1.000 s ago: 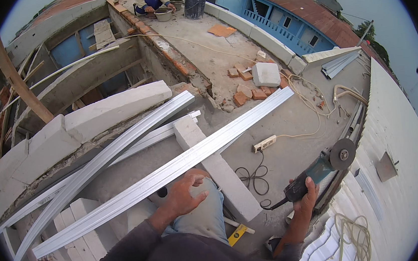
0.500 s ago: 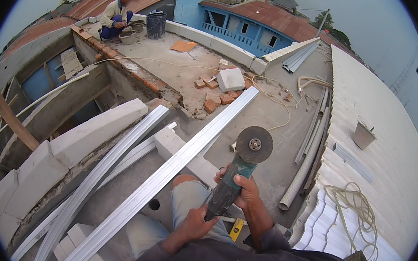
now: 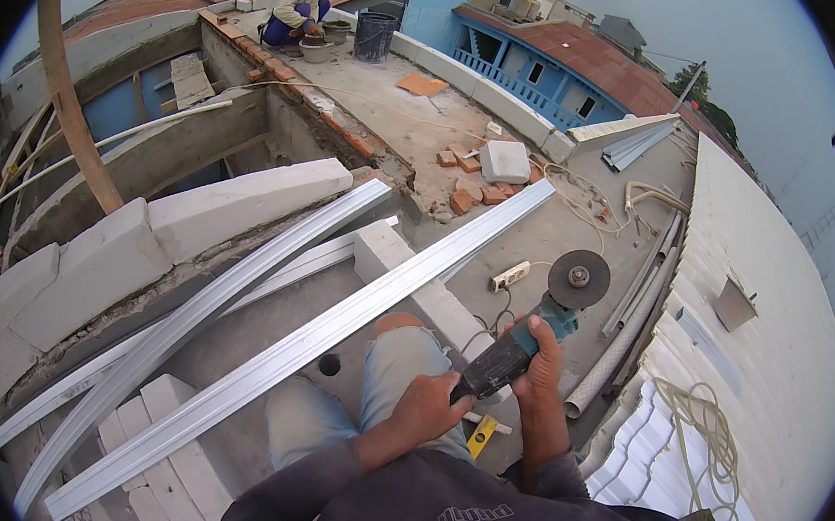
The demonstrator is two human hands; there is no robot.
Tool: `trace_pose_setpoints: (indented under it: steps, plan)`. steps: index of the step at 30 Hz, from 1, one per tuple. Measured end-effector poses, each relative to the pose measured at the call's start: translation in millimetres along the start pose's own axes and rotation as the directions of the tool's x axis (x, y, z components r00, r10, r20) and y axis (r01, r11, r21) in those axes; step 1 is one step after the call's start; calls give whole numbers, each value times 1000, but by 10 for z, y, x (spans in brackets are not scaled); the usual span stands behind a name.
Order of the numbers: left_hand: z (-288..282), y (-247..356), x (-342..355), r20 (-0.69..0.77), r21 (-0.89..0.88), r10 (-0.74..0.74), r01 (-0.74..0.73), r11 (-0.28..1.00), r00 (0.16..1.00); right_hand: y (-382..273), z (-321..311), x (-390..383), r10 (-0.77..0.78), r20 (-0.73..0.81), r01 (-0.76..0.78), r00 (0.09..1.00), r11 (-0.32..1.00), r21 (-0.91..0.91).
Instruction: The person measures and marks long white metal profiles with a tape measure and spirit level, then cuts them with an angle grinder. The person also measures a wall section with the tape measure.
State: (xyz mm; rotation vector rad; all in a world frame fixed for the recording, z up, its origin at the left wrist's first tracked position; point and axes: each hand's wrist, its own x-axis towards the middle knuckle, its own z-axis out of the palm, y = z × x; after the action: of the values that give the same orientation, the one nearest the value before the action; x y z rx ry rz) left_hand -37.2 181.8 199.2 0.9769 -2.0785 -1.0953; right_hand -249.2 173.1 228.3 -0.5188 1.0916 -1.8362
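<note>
Both my hands hold an angle grinder [image 3: 501, 361] in front of my right knee. My left hand [image 3: 426, 409] is closed round the rear end of its body. Nearer the head, my right hand [image 3: 541, 357] wraps the body, its thumb on top. The round dark cutting disc [image 3: 591, 291] faces up and points away to the right, touching nothing. A long silver metal channel [image 3: 314, 336] lies slantwise to the left of the grinder, across a white block [image 3: 381, 251]. The grinder's cord runs toward a white socket strip [image 3: 510, 276] on the floor.
A yellow spirit level [image 3: 482, 436] lies by my right leg. Pipes [image 3: 604, 371] and white corrugated roofing [image 3: 776, 326] run along the right. A curved metal channel [image 3: 211, 310] lies left, beside a block wall [image 3: 241, 205] and an open pit. A person [image 3: 298, 13] crouches far off.
The grinder has swung right and tilted lower, its disc turning to show its other face. My view has shifted left, and the socket strip is now in plain sight.
</note>
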Motion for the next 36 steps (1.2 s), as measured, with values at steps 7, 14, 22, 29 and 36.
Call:
trace_pose_setpoints:
  steps: [7,14,22,29,36]
  plan:
    - [58,-175,-112,52,-109,-37,42,993,998,-45,230,-226,-27,47,33,999,990,-137]
    - [-27,-265,-249,13,-221,85,-80,972,996,-128,673,-610,-209,-19,207,978,975,-82]
    - [-16,-167,-284,53,-366,202,-170,915,978,-371,721,-893,-270,-115,229,956,931,-286]
    - [-125,3,-311,123,-456,256,-175,872,959,-559,821,-1121,-319,-199,257,927,923,-286]
    - [-133,214,-205,63,-447,237,-185,875,970,-794,897,-890,-310,-231,197,922,891,-410]
